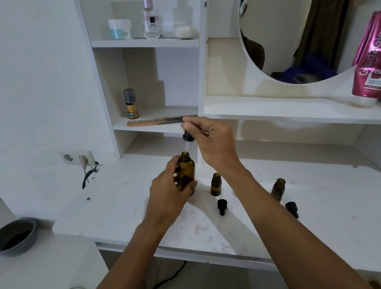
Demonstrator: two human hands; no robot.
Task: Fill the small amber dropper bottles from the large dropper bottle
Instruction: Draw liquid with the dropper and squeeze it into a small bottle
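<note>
White scuffed vanity top, shelf unit and round mirror behind. Gripping large dropper bottle in left hand, pinching its dropper in right hand just above the neck. Could drip in transit, or knock over the two open small amber bottles standing close beside.

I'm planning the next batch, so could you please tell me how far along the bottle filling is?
Done: the two small amber glass bottles stand uncapped, their black dropper caps lying on the white table. In hand: the left hand grips the large amber bottle; the right hand pinches its dropper over the mouth. Left: filling both; their levels are unclear.
</note>
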